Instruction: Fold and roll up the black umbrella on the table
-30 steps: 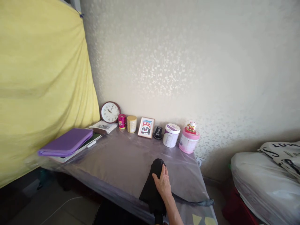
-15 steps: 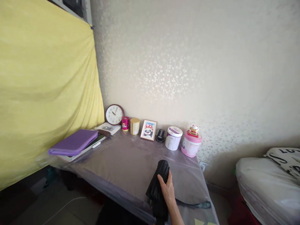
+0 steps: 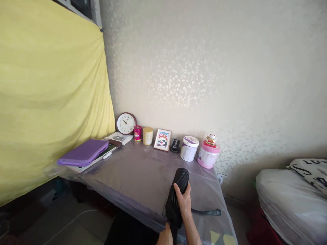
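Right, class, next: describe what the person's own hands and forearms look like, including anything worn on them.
The right hand is bare, with no glove; no sleeve, watch or bracelet shows on its forearm. The left hand also looks ungloved, though only part of it shows.

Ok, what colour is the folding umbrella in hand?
The folding umbrella is black; it shows best in the head view, the only one.

The left grip and the near end of the black umbrella are cut off at the view's near edge, the umbrella hides part of the right grip, and print on the far-left papers is illegibly small.
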The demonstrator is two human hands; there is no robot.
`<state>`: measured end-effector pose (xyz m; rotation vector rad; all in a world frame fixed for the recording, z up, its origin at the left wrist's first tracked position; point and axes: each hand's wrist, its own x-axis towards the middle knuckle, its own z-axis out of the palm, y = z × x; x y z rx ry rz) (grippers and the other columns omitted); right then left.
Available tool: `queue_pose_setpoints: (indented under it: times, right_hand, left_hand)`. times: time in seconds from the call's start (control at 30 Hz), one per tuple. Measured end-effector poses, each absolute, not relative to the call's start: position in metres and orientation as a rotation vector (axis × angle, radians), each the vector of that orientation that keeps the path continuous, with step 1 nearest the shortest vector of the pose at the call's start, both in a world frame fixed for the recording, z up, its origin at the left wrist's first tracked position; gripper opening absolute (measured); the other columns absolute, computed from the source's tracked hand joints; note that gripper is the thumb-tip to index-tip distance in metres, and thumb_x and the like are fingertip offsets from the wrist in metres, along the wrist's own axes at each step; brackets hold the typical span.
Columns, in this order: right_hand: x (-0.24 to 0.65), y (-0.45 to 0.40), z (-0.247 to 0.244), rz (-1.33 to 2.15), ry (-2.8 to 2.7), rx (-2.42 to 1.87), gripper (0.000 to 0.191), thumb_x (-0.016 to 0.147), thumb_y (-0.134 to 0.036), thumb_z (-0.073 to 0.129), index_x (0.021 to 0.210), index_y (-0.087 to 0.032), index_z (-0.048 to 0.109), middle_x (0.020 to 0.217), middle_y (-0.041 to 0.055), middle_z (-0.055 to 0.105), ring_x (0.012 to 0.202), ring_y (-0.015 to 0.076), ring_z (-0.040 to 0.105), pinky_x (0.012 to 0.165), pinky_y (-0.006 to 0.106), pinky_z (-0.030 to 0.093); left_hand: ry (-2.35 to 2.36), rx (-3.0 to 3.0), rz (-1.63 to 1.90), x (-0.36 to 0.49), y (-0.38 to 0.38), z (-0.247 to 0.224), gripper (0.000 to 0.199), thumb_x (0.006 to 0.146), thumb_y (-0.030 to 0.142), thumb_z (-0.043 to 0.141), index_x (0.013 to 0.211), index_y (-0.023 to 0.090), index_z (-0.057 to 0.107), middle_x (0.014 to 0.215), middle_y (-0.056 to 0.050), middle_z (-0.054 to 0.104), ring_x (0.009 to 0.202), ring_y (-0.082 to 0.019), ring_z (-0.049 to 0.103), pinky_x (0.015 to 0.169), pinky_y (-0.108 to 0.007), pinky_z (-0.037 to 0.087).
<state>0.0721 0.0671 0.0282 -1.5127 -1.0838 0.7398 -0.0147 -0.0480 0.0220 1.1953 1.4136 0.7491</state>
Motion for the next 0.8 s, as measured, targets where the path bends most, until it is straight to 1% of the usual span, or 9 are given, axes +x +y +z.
queue_pose_setpoints:
  times: [0.07, 0.13, 0.23, 0.37, 0.43, 0.53, 0.7, 0.77, 0.8]
  right_hand:
    - [0.070, 0.065, 0.031, 0.712, -1.103, -1.494, 0.092, 0.059, -0.060, 0.062, 0.132, -0.011, 0.036, 0.128, 0.0169, 0.049, 0.121, 0.0307, 0.042, 0.098, 0.038, 0.034]
    - [0.069, 0.063, 0.033, 0.683, -1.135, -1.497, 0.093, 0.060, -0.058, 0.063, 0.133, -0.009, 0.034, 0.132, 0.0186, 0.044, 0.123, 0.0309, 0.039, 0.100, 0.039, 0.032]
    - [0.068, 0.060, 0.035, 0.651, -1.176, -1.527, 0.095, 0.061, -0.056, 0.063, 0.135, -0.006, 0.030, 0.136, 0.0219, 0.039, 0.125, 0.0326, 0.036, 0.101, 0.041, 0.031]
    - [0.067, 0.060, 0.035, 0.635, -1.188, -1.545, 0.095, 0.063, -0.053, 0.061, 0.135, -0.003, 0.027, 0.135, 0.0245, 0.038, 0.125, 0.0341, 0.035, 0.100, 0.042, 0.031]
    - [0.067, 0.061, 0.033, 0.640, -1.187, -1.558, 0.094, 0.063, -0.053, 0.061, 0.135, -0.003, 0.026, 0.134, 0.0241, 0.040, 0.124, 0.0336, 0.037, 0.099, 0.041, 0.033]
    - [0.068, 0.063, 0.027, 0.638, -1.141, -1.578, 0.092, 0.061, -0.052, 0.063, 0.134, -0.006, 0.030, 0.129, 0.0222, 0.045, 0.121, 0.0336, 0.042, 0.096, 0.040, 0.035]
    - [0.075, 0.065, 0.022, 0.739, -1.013, -1.549, 0.090, 0.056, -0.047, 0.068, 0.131, -0.009, 0.034, 0.118, 0.0177, 0.056, 0.107, 0.0312, 0.053, 0.090, 0.039, 0.041]
    - [0.078, 0.064, 0.025, 0.812, -0.964, -1.521, 0.089, 0.056, -0.046, 0.069, 0.130, -0.011, 0.036, 0.112, 0.0147, 0.059, 0.102, 0.0287, 0.056, 0.087, 0.037, 0.044]
    - [0.079, 0.063, 0.028, 0.844, -0.939, -1.494, 0.088, 0.055, -0.046, 0.070, 0.129, -0.012, 0.037, 0.110, 0.0128, 0.061, 0.099, 0.0274, 0.058, 0.086, 0.036, 0.045]
  left_hand:
    - [1.432, 1.233, 0.710, -0.014, -0.045, 0.019, 0.048, 0.071, 0.026, 0.067, 0.115, 0.018, 0.049, 0.106, -0.007, 0.059, 0.101, -0.022, 0.055, 0.086, -0.035, 0.043]
    - [1.454, 1.269, 0.672, -0.013, -0.043, 0.016, 0.058, 0.065, 0.018, 0.068, 0.119, 0.017, 0.047, 0.103, -0.008, 0.061, 0.101, -0.024, 0.056, 0.087, -0.032, 0.041]
    - [1.514, 1.321, 0.612, -0.012, -0.043, 0.013, 0.063, 0.065, 0.016, 0.063, 0.124, 0.015, 0.041, 0.106, -0.011, 0.060, 0.104, -0.025, 0.055, 0.088, -0.031, 0.040]
    - [1.629, 1.381, 0.505, -0.011, -0.045, 0.013, 0.070, 0.068, 0.019, 0.060, 0.131, 0.008, 0.032, 0.112, -0.017, 0.057, 0.108, -0.027, 0.053, 0.088, -0.031, 0.038]
    - [1.674, 1.412, 0.453, -0.011, -0.045, 0.015, 0.071, 0.069, 0.019, 0.058, 0.133, 0.007, 0.029, 0.112, -0.019, 0.056, 0.106, -0.028, 0.054, 0.086, -0.033, 0.039]
    - [1.709, 1.464, 0.399, -0.010, -0.045, 0.021, 0.071, 0.071, 0.017, 0.055, 0.134, 0.003, 0.026, 0.112, -0.022, 0.056, 0.106, -0.031, 0.053, 0.086, -0.036, 0.039]
    - [1.706, 1.509, 0.395, -0.009, -0.045, 0.026, 0.070, 0.072, 0.016, 0.054, 0.133, -0.004, 0.026, 0.114, -0.028, 0.053, 0.109, -0.035, 0.049, 0.089, -0.041, 0.035]
    - [1.674, 1.498, 0.422, -0.009, -0.045, 0.026, 0.069, 0.071, 0.019, 0.056, 0.131, -0.002, 0.029, 0.113, -0.027, 0.053, 0.109, -0.035, 0.050, 0.087, -0.039, 0.036]
    - [1.652, 1.503, 0.439, -0.010, -0.045, 0.026, 0.066, 0.071, 0.021, 0.057, 0.129, 0.002, 0.033, 0.111, -0.024, 0.055, 0.106, -0.032, 0.052, 0.085, -0.036, 0.037]
